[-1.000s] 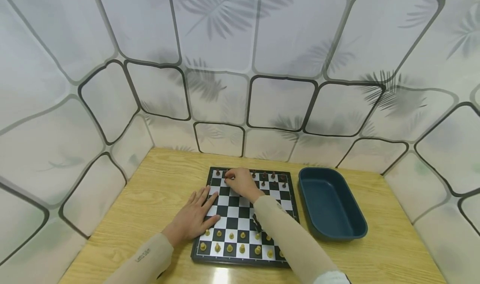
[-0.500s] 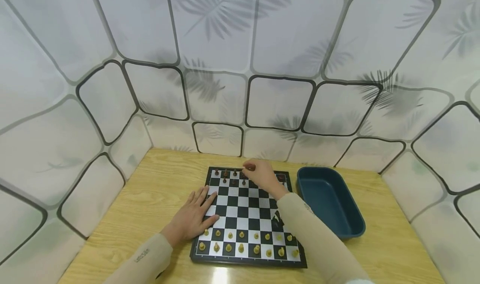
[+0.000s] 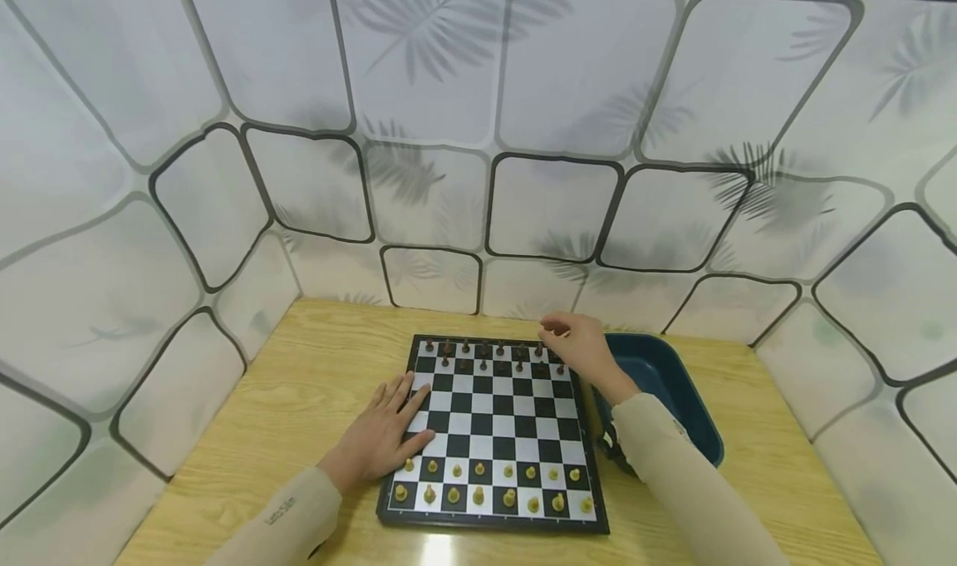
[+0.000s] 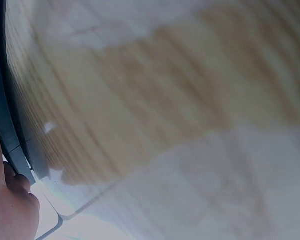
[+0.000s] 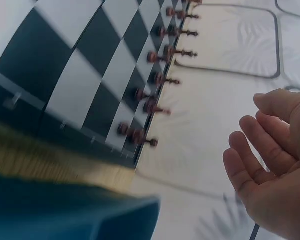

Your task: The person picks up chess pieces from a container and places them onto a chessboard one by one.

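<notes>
A black-and-white chessboard (image 3: 482, 425) lies on the table. Dark red chess pieces (image 3: 500, 348) stand in two rows along its far side, and yellow chess pieces (image 3: 478, 494) fill two rows near me. Over the far right corner hovers my right hand (image 3: 583, 350); in the right wrist view its loosely bent fingers (image 5: 265, 145) hold nothing, apart from the red pieces. My left hand (image 3: 380, 433) rests with spread, straight fingers on the board's left edge. Only a bit of the left hand (image 4: 12, 210) shows in the left wrist view.
A dark blue plastic bin (image 3: 661, 366) stands right of the board, partly covered by my right forearm. The wooden table (image 3: 314, 358) shows bare wood left of the board. A patterned curtain (image 3: 441, 192) rises behind the table and at both sides.
My right hand has moved rightward along the red pieces, from near the far left corner to the far right corner, uncovering them. The left hand has stayed on the board's edge.
</notes>
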### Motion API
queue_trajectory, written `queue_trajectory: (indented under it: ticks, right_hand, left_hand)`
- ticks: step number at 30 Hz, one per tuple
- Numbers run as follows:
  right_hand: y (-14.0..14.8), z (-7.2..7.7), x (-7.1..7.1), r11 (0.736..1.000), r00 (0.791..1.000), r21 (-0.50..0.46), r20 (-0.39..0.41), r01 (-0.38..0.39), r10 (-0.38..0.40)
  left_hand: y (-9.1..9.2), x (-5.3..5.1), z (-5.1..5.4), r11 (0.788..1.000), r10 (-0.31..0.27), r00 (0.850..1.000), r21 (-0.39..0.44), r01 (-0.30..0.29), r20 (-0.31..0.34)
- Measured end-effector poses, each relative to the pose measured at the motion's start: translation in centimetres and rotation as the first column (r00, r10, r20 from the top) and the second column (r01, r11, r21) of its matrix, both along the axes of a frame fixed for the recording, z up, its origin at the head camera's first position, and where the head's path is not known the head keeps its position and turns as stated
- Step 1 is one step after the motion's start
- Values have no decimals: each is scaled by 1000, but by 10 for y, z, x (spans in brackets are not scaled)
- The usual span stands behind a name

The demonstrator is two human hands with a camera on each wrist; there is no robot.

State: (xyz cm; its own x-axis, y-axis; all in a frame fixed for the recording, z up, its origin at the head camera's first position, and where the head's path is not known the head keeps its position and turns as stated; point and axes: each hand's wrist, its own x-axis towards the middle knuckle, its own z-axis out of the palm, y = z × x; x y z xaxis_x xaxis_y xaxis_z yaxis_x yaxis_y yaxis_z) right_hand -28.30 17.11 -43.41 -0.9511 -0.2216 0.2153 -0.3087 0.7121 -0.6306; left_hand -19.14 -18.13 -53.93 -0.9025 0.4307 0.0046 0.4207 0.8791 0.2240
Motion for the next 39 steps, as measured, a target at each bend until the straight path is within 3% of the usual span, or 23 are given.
queue_trajectory:
  ticks: [6,19,29,39]
  right_hand:
    - [30,-6,3,999,998,10,-35,50,-50]
    - [88,-18,16,995,997,70,9,72,-73]
    - [110,-37,20,989,992,151,123,-2,-16]
    - [109,-52,17,965,986,230,135,-128,99]
  left_hand:
    - [-1,0,-2,1000,-2,1000,-3,2,-5]
    - [-1,0,0,1000,-11,1000,7,11,-20]
    - [-1,0,-2,1000,-9,1000,9,9,-9]
    - [-1,0,-3,1000,-4,1000,16,4,-9]
